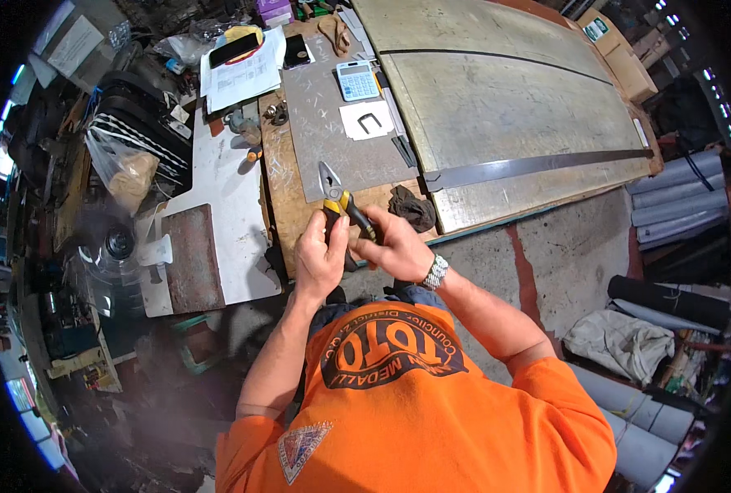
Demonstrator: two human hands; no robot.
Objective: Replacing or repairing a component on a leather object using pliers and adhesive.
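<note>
A pair of pliers (pixel 332 192) with yellow and black handles points away from me over the near edge of the wooden bench. My left hand (pixel 322 253) is closed around its left handle. Fingers of my right hand (pixel 401 249) wrap the right handle; a metal-band watch sits on that wrist. The jaws look closed or nearly so, with nothing visible between them. Just beyond my right hand lies a crumpled dark rag (pixel 412 209). Farther off, a dark U-shaped piece (pixel 369 124) rests on a white paper (pixel 355 121).
A grey sheet (pixel 316 135) covers part of the bench, with a light-blue calculator (pixel 358 80) on it. To the right spreads a large metal-topped table (pixel 505 107) carrying a long metal strip (pixel 538 167). Papers (pixel 240 80) and a phone (pixel 234 50) lie at the far left.
</note>
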